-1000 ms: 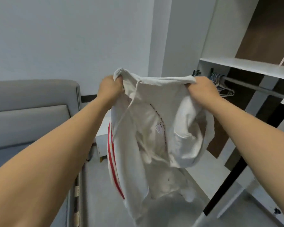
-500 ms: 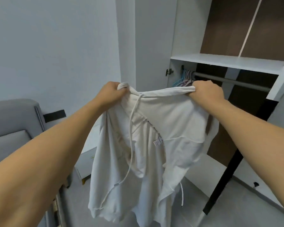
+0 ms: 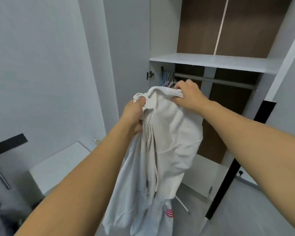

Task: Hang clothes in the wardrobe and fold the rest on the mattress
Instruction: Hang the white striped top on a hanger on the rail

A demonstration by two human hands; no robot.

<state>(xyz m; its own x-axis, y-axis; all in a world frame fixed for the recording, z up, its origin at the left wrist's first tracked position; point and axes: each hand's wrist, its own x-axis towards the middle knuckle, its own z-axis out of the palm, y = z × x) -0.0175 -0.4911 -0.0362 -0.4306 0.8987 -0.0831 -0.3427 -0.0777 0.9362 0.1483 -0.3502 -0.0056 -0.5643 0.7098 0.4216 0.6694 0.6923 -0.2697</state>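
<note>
White hoodie [image 3: 162, 142] hangs centre frame, long axis near vertical, top edge bunched between both hands, hem dropping to lower centre. Left hand [image 3: 134, 114] has fingers and thumb curled round a wad of fabric at the garment's upper left; right hand [image 3: 187, 94] pinches the top edge at its upper right, fingers curled over the cloth. Both hands are fully closed on it, nothing else held.

Key relation: the hanging rail [image 3: 215, 80] runs left to right in the upper centre-right, just behind and slightly above the right hand. The hangers [image 3: 167, 79] bunch at the rail's left end, directly behind the top of the hoodie and just beside the right hand's fingers. So the right hand is the nearer one to hangers and rail; the left hand sits lower and further toward the viewer. Judged next need: free the right hand for a hanger while the left keeps the garment's weight.

Shelf [image 3: 211, 63] tops the rail bay of the wardrobe [image 3: 228, 31].

Hard to read: the lower part of the hangers is hidden behind the cloth and hand, so count and hook direction are unclear. Neck opening is not clearly visible inside the bunch. Drawstrings [image 3: 153, 167] dangle down the front; red stripes [image 3: 169, 212] show near the hem, which part of the garment unclear. Mattress barely in frame, if at all; a white bedside unit [image 3: 61, 166] sits lower left.
</note>
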